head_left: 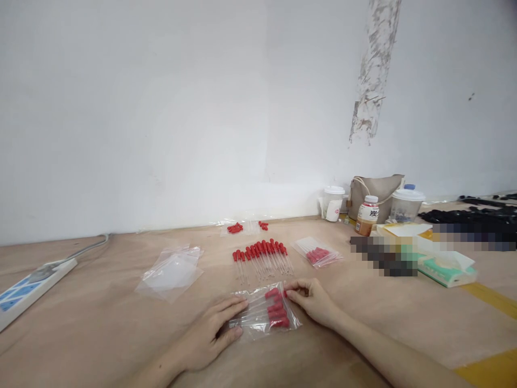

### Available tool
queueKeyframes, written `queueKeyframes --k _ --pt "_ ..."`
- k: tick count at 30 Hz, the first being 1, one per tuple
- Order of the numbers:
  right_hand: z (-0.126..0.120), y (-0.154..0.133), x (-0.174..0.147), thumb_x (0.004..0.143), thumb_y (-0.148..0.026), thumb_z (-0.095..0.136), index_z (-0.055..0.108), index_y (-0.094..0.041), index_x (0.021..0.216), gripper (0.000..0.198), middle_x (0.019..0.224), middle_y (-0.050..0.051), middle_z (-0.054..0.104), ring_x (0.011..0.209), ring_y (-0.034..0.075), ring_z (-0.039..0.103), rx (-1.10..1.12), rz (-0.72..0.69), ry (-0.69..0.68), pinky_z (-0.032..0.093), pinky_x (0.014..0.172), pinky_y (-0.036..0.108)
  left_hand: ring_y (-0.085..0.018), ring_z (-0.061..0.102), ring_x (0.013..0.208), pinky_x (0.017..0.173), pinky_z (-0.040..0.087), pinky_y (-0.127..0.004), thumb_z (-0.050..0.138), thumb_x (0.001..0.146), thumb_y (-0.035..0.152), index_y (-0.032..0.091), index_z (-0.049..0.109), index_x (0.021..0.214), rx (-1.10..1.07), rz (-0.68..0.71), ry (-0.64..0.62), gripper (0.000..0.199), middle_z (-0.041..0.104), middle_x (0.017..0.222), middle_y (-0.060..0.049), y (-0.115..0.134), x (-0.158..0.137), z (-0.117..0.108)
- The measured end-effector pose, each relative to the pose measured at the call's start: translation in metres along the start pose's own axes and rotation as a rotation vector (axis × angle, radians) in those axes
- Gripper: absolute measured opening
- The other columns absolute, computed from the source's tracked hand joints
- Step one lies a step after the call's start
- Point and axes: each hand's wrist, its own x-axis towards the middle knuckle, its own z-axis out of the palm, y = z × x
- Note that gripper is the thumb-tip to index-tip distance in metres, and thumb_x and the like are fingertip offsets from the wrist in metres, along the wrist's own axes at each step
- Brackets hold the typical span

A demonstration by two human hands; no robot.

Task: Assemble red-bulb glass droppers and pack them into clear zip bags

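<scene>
A clear zip bag (257, 330) lies flat near the table's front, holding several droppers with red rubber bulbs (278, 308). The bulbs point right and the clear stems left. My left hand (208, 333) rests on the bag's left end, its fingers stretched out and the thumb apart. At the upper right edge, my right hand (310, 299) pinches the bag between thumb and fingers, close to a red bulb. Just beyond lies a row of loose droppers (262, 257), bulbs away from me. A filled bag of droppers (317, 252) is to the right.
Flat clear bags (169, 272) lie at left, with a power strip (36, 285) further out. Red bulbs (235, 228) sit by the wall. At right stand a paper cup (333, 205), a bottle (367, 216), a grey pouch (377, 194) and a tissue pack (448, 267).
</scene>
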Motion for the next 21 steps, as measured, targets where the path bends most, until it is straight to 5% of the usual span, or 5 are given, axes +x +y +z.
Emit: queueKeyframes --k 3,8,14,18,21 --pt "0.0 -0.002 -0.001 0.07 -0.043 0.052 0.06 -0.016 0.088 0.034 0.071 0.001 0.062 0.037 0.006 0.044 0.14 0.097 -0.082 0.033 0.036 0.019 -0.023 0.036 0.119 0.099 0.03 -0.043 0.042 0.087 0.038 0.032 0.036 0.128 0.0 0.001 0.0 0.042 0.041 0.132 -0.001 -0.001 0.0 0.001" --pt "-0.005 -0.004 0.01 0.067 -0.052 0.054 0.051 -0.018 0.077 0.036 0.044 -0.008 0.046 0.026 0.004 0.034 0.051 0.292 0.061 0.021 0.025 0.016 -0.023 0.035 0.12 0.1 0.029 -0.043 0.042 0.086 0.037 0.033 0.034 0.128 0.007 0.008 -0.007 0.043 0.04 0.132 0.0 -0.003 0.001 0.001" --pt "-0.001 -0.011 0.023 0.062 -0.05 0.061 0.045 -0.018 0.053 0.036 0.025 -0.011 0.026 0.022 0.003 0.021 -0.046 0.395 -0.223 0.012 0.024 0.015 -0.023 0.036 0.119 0.099 0.031 -0.041 0.043 0.086 0.035 0.032 0.028 0.131 -0.026 0.004 -0.011 0.048 0.039 0.133 0.0 0.001 -0.001 -0.001" --pt "-0.005 -0.019 0.017 0.062 -0.044 0.063 0.051 -0.016 0.061 0.03 0.039 -0.007 0.048 0.031 0.005 0.039 0.168 0.318 -0.253 0.028 0.03 0.015 -0.02 0.029 0.124 0.102 0.027 -0.038 0.038 0.088 0.036 0.031 0.028 0.131 -0.028 -0.018 0.031 0.044 0.032 0.137 0.0 -0.001 0.001 -0.002" --pt "-0.027 -0.026 0.015 0.068 -0.041 0.058 0.056 -0.015 0.072 0.026 0.062 0.001 0.063 0.053 0.012 0.058 0.368 0.245 -0.166 0.045 0.047 0.021 -0.02 0.03 0.123 0.101 0.027 -0.038 0.034 0.089 0.038 0.028 0.036 0.127 0.082 -0.115 0.207 0.039 0.034 0.135 -0.002 -0.019 0.004 -0.007"
